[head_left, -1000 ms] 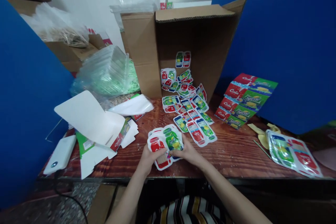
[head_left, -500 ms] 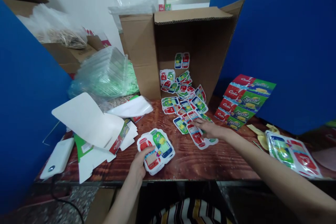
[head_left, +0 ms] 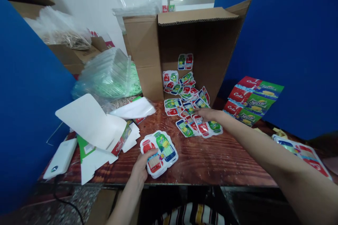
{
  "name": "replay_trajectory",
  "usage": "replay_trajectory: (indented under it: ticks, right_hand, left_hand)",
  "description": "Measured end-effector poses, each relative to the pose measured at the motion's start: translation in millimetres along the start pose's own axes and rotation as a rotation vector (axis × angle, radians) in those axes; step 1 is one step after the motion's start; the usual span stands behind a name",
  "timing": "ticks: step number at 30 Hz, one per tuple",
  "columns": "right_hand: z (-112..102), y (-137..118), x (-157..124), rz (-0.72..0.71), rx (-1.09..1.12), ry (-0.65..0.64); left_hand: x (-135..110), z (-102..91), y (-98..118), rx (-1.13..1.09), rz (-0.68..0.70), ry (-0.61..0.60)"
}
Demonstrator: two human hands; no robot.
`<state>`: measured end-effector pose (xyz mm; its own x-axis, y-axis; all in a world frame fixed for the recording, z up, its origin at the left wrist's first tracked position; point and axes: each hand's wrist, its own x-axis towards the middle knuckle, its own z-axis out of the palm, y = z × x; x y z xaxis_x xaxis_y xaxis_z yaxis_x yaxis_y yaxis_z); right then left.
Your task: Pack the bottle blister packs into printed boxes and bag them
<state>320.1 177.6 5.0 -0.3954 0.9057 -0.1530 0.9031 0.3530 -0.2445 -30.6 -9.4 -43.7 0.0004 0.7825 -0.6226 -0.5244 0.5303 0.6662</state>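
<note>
My left hand [head_left: 143, 164] grips a stack of bottle-shaped packs [head_left: 166, 146], thumb on top, at the table's front. Each pack has a red Cola half and a green Sprite half with a clear white-edged border. Over the heap of similar packs [head_left: 173, 103], my right hand [head_left: 207, 115] reaches with its fingers stretched out flat. Its fingertips appear to touch the heap's near side, above a Cola and Sprite pack [head_left: 215, 127]. The heap spills from the mouth of a cardboard box [head_left: 142, 56] lying on its side; the right hand covers part of it.
A folded Cola and Sprite printed card strip [head_left: 246, 100] stands at right, with larger packs [head_left: 306, 153] near the right edge. White card sheets [head_left: 91, 121], a white power bank [head_left: 60, 158] and clear plastic trays [head_left: 105, 72] lie at left. Blue partitions [head_left: 285, 31] flank the table.
My right hand has moved farther up the heap, and the nearest pack has slid away from me toward the box. My left hand still holds its stack. The view has shifted slightly.
</note>
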Motion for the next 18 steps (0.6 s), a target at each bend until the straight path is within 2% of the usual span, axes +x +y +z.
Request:
replay_trajectory:
  ticks: [4, 11, 15, 18]
  right_hand:
    - [12.9, 6.6, 10.6, -0.003, -0.025, -0.149]
    - [20.7, 22.5, -9.6, -0.033, 0.009, -0.207]
    - [24.5, 15.4, -30.2, -0.104, 0.084, -0.199]
    - [17.2, 4.3, -38.1, -0.157, 0.172, -0.233]
  left_hand:
    - [-2.8, 3.2, 1.7, -0.007, 0.001, 0.025]
    - [-0.9, 2.2, 2.2, 0.002, -0.005, 0.000]
    - [-1.0, 1.2, 1.0, 0.006, 0.012, -0.004]
    - [-2.7, 2.5, 1.6, 0.000, 0.016, 0.004]
